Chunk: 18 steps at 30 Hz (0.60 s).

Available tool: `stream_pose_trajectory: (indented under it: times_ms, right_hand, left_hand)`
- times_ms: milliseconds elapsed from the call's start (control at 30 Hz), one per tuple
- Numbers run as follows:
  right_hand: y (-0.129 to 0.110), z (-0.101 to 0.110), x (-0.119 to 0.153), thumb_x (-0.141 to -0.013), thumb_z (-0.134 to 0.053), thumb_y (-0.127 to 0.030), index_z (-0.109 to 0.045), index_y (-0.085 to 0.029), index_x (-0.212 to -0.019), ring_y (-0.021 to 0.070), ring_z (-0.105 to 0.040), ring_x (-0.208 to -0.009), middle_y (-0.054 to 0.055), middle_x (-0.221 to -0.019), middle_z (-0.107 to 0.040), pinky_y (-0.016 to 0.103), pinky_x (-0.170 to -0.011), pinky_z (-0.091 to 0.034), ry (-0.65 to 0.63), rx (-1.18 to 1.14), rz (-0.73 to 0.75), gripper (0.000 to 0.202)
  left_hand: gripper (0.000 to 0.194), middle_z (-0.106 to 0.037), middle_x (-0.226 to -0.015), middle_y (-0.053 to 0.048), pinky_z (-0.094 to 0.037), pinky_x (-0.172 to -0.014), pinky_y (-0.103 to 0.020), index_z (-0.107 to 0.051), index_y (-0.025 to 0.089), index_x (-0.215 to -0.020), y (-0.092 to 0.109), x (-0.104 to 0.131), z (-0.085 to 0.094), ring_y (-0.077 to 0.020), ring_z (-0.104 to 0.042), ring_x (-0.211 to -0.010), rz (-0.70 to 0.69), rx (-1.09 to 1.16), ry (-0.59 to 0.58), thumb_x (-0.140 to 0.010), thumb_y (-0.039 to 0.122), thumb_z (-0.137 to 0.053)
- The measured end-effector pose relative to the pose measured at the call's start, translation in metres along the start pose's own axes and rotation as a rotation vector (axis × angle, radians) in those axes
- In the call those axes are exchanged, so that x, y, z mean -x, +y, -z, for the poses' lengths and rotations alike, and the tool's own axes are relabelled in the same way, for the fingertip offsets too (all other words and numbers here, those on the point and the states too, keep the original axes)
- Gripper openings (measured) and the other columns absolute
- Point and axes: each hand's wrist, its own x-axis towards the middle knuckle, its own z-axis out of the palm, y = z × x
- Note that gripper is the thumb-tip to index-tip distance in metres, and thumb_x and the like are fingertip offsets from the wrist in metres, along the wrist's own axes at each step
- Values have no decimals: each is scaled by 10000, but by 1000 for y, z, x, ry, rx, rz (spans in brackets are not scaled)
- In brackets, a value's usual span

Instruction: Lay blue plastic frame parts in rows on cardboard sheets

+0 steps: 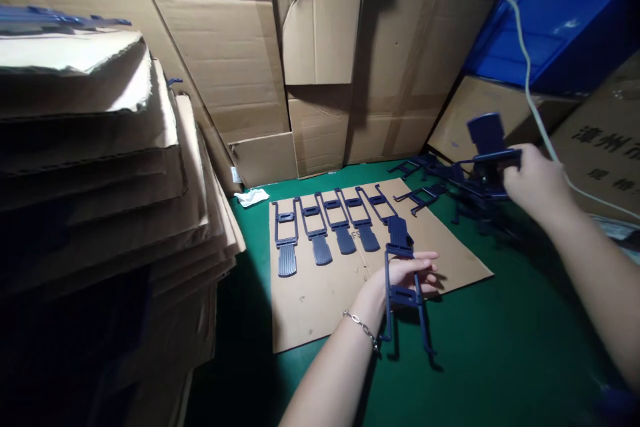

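My left hand [400, 275] reaches over the front edge of a cardboard sheet [320, 310], palm turned up and fingers extended. A dark blue plastic frame [406, 296] with a ribbed paddle end lies across that hand, its bars passing in front of my fingers and its hooked legs toward me. At the right, my right hand [534, 181] is closed on another dark blue plastic frame [487, 137], raised above a pile of similar frames [475, 203]. Several matching frames [315, 230] lie in a row on the sheet, paddles toward me.
A tall stack of cardboard sheets [165, 213] stands at the left. Cardboard boxes [320, 27] wall the back of the green table [480, 360]. A crumpled white tissue [251, 197] lies behind the sheet. A white cable [527, 73] hangs near a blue bag-like cover [560, 20] at the right.
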Motion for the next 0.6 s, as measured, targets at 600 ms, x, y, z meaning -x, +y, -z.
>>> stream_pose_trajectory:
  times_ms: [600]
  right_hand:
    - [-36, 8, 47, -713, -559, -316, -458, -165, -808, 60, -452, -442, -32, -620, -493, 179, -429, -354, -1130, -646, 220, 205]
  left_hand:
    - [358, -610, -1015, -101, -489, -586, -243, -570, 142, -1087, -2, -4, 14, -207, -622, -830, 62, 42, -266, -788, 339, -551]
